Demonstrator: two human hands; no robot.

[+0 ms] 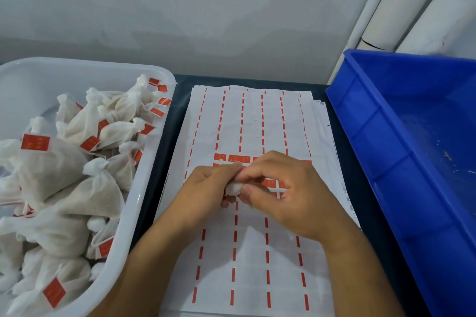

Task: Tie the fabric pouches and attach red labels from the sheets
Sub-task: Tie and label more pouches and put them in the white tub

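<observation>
white fabric pouch (233, 187) sits pinched between the curled fingers of the left hand (206, 185) and right hand (286, 188), above the label sheets (257, 123), beside the white tub (144, 188) of tied pouches.

Single head-worn view, close above the label sheets (257, 121), angled forward and down toward the wall (180, 8).

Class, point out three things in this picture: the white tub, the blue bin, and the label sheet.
white tub (144, 203), head view, right rim.
blue bin (386, 152), head view, left inner wall.
label sheet (252, 260), head view, bare peeled area.
</observation>
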